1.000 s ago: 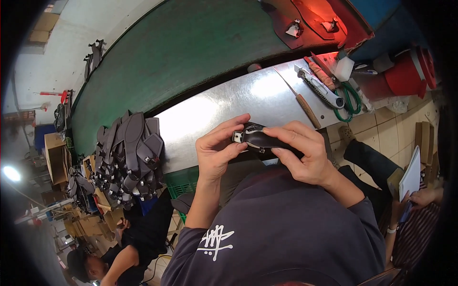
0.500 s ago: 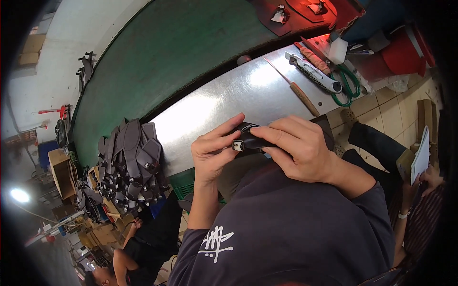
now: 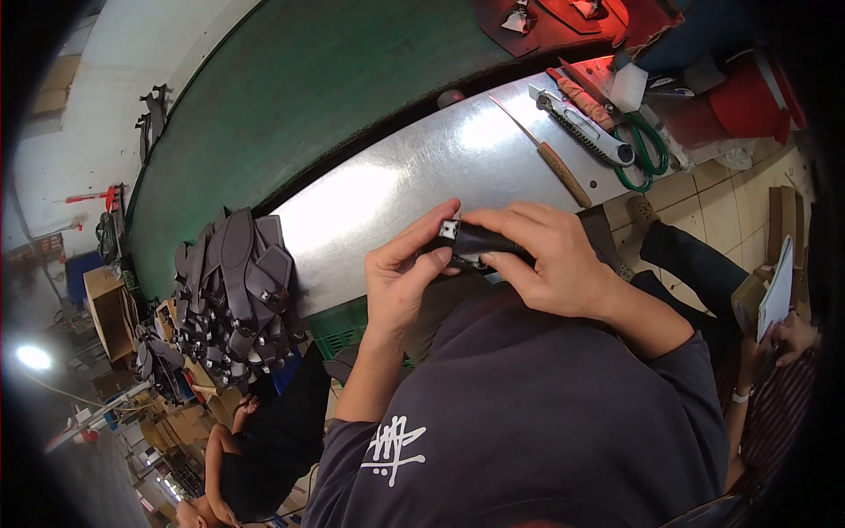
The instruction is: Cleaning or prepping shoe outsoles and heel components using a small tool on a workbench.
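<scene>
Two hands are working close together over the near edge of a shiny metal tabletop, both clamped on one small black strap piece. The left hand is gripping it from below with thumb and fingers curled, while the right hand is covering it from above, fingers wrapped over its length. The strap piece is looking dark and narrow, with a small white square tab showing at its left end between the fingertips; most of it is hidden under the right hand. One heap of dark strap pieces is lying at the tabletop's left end, too many to count. One wooden-handled tool, one utility knife and one pair of green-handled scissors are lying at the far right. Compared with a second ago, both hands are sitting lower and further right in view, and the white tab is showing more clearly.
</scene>
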The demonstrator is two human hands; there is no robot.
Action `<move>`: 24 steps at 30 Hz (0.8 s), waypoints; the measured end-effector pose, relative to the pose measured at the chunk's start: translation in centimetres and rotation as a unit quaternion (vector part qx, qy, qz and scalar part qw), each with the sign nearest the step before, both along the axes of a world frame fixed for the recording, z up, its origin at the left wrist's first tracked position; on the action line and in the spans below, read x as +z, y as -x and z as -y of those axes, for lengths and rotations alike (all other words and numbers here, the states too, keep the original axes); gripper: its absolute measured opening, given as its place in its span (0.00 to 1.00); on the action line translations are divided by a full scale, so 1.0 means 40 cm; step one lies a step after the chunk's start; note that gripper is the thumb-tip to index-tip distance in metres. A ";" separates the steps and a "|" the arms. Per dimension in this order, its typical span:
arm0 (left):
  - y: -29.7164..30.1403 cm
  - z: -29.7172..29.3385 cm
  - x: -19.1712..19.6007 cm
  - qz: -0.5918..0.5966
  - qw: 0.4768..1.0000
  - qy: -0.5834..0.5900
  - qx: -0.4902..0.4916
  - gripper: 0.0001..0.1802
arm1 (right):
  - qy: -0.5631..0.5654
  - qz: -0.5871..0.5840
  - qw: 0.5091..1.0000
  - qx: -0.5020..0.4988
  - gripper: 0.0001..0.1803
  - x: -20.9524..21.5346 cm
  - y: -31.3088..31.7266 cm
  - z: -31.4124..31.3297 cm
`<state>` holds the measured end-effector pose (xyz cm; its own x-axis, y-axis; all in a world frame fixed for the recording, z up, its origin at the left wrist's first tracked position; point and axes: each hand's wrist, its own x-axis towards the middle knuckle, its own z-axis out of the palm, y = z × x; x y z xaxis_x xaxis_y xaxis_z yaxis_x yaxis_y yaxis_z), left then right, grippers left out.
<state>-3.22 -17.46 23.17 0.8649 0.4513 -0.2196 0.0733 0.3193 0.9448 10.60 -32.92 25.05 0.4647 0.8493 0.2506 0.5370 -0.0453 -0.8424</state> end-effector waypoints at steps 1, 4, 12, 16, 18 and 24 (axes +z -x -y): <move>-0.003 0.005 -0.003 -0.003 1.000 0.021 0.011 0.22 | -0.007 -0.024 1.000 -0.007 0.15 -0.008 0.001 -0.001; -0.001 0.008 -0.008 -0.008 0.999 0.042 0.019 0.23 | 0.042 -0.060 0.997 0.020 0.11 -0.015 -0.001 0.005; -0.009 0.028 0.017 -0.053 0.998 0.018 0.014 0.23 | 0.008 0.007 1.000 -0.009 0.06 -0.030 0.009 -0.003; -0.014 0.043 0.029 -0.063 0.997 0.031 0.029 0.23 | 0.001 0.078 0.997 -0.012 0.05 -0.029 0.005 -0.003; -0.015 0.046 0.029 -0.065 0.996 0.038 0.038 0.23 | -0.003 0.091 0.996 0.001 0.07 -0.026 -0.001 -0.001; -0.011 0.028 -0.005 -0.009 0.999 0.031 0.035 0.24 | 0.006 0.079 0.994 0.077 0.10 -0.022 -0.035 -0.006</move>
